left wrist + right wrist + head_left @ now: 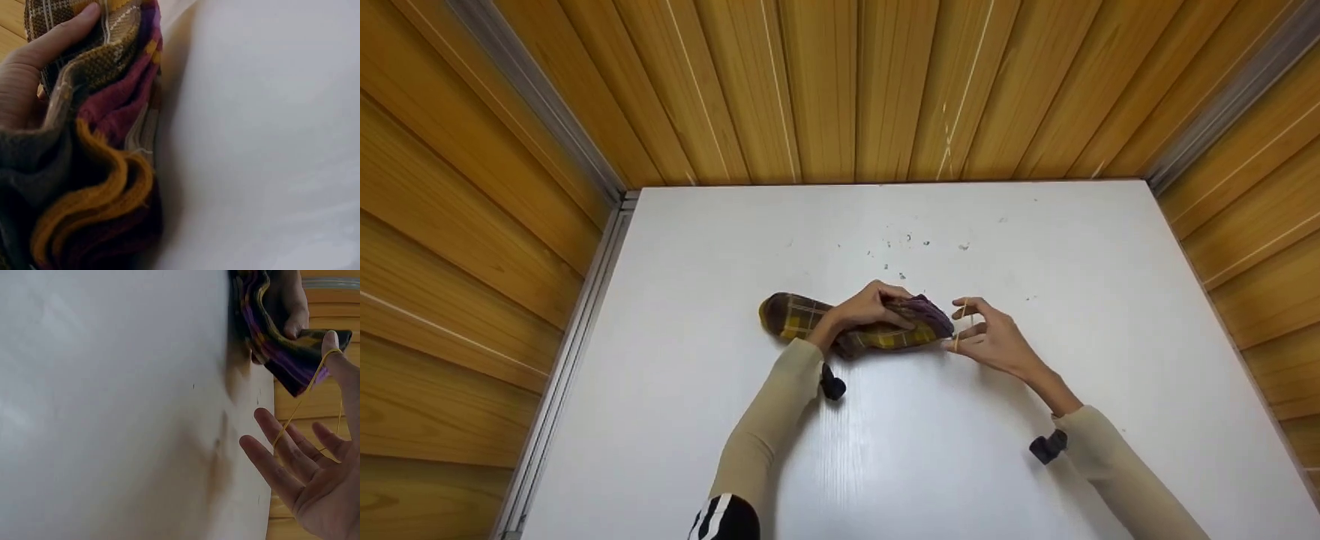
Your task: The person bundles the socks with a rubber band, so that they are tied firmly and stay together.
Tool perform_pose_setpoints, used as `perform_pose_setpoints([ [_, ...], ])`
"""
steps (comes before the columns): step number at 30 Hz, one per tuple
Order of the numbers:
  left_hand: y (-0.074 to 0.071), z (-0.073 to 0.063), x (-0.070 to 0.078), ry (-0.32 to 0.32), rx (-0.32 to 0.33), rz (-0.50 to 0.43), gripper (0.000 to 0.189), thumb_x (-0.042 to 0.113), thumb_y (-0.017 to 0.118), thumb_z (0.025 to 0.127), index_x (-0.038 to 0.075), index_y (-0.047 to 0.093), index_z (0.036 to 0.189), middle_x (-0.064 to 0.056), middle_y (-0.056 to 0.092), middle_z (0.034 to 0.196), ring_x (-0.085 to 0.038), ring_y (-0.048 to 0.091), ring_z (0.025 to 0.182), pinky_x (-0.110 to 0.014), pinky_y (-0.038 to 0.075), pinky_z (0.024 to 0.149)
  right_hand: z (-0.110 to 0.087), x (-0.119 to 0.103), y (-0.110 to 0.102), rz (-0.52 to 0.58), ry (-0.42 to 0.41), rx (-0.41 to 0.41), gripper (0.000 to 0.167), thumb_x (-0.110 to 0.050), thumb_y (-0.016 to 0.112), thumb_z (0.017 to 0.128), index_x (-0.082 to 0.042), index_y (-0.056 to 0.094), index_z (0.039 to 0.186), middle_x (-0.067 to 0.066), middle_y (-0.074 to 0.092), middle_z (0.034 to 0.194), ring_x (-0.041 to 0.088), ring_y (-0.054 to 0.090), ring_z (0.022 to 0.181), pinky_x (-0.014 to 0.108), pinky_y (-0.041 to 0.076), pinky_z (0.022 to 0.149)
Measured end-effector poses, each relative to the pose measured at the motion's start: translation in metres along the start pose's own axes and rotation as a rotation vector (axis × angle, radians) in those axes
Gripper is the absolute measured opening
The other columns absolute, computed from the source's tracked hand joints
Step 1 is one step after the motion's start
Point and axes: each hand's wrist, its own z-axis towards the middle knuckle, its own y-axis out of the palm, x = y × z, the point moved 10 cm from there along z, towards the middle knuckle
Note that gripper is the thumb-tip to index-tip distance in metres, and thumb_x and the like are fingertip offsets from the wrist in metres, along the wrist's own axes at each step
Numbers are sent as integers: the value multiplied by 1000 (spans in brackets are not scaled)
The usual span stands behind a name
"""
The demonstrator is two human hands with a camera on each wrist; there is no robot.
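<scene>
A plaid scarf (pixel 900 339), folded into a long bundle of brown, yellow and purple layers, lies across the white table. My left hand (pixel 874 306) grips its middle from above, thumb pressed on the cloth in the left wrist view. Stacked folds of the scarf (pixel 107 191) show there in mustard, maroon and dark grey. Just off the bundle's right end is my right hand (pixel 994 337), its fingers spread. A thin yellow rubber band (pixel 301 402) is stretched between its thumb and fingers. In the right wrist view the thumb appears close to the scarf's end; contact is unclear.
The white table (pixel 930 450) has small dark marks (pixel 926 243) beyond the scarf. Wood-plank walls (pixel 825 90) stand at the back and both sides, with a metal rail (pixel 577 360) along the left edge. Each wrist wears a small black camera (pixel 1048 447).
</scene>
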Motion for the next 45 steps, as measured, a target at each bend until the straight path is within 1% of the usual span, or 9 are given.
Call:
perform_pose_setpoints([
  [3,0,-1,-2,-11,19,-23,42,-2,83,80,0,73,120,-4,78,111,-13,68,99,-29,52,97,3,-8,10,38,-24,35,68,-17,87,82,-2,53,140,21,64,124,31,76,90,27,61,78],
  [6,-1,-2,-3,-20,40,-36,42,-1,83,80,1,73,121,-7,78,112,-12,69,98,-28,52,96,6,-12,12,54,-34,115,64,-11,87,80,-2,58,136,21,67,120,30,76,86,21,59,75],
  [11,-1,-1,-5,-28,74,-62,45,-6,83,78,-3,71,122,-14,77,114,-9,70,96,-27,54,95,10,-14,12,61,-47,223,56,-7,89,77,-3,67,128,20,71,113,19,72,81,16,53,70],
  [16,-4,1,-7,-37,109,-27,44,-2,84,79,-1,73,122,-15,76,117,-7,69,97,-25,53,94,12,-18,9,-5,-67,273,54,-13,92,74,-6,71,124,13,74,107,11,65,90,18,50,76],
  [21,-9,0,-10,-63,159,27,44,8,87,79,5,75,120,-8,78,115,-6,68,96,-24,52,93,12,-22,9,-6,-63,281,55,-17,92,75,-6,70,125,13,75,109,16,66,96,18,50,77],
  [27,-12,-3,-12,-98,205,21,41,17,87,80,11,76,120,-4,77,108,-9,66,91,-25,53,87,6,-18,7,27,-11,337,66,-15,92,75,-2,64,134,22,71,122,33,72,100,35,61,81],
  [32,-13,-4,-15,-107,210,10,42,19,87,81,11,76,121,-3,76,108,-9,65,89,-24,53,83,-1,-14,3,92,18,376,70,-15,91,77,-1,60,138,24,65,131,40,73,103,52,59,88],
  [40,-14,-4,-13,-95,189,51,41,20,88,80,13,77,119,-2,77,105,-9,66,88,-23,53,83,3,-21,5,14,-23,372,75,-20,91,76,1,58,140,23,64,131,41,68,115,52,55,99],
  [45,-12,-4,-12,-66,155,39,40,15,85,82,8,76,121,-5,77,110,-9,66,91,-24,53,86,13,-25,14,-62,-41,342,81,-25,92,75,3,55,141,25,62,135,44,67,115,55,54,98],
])
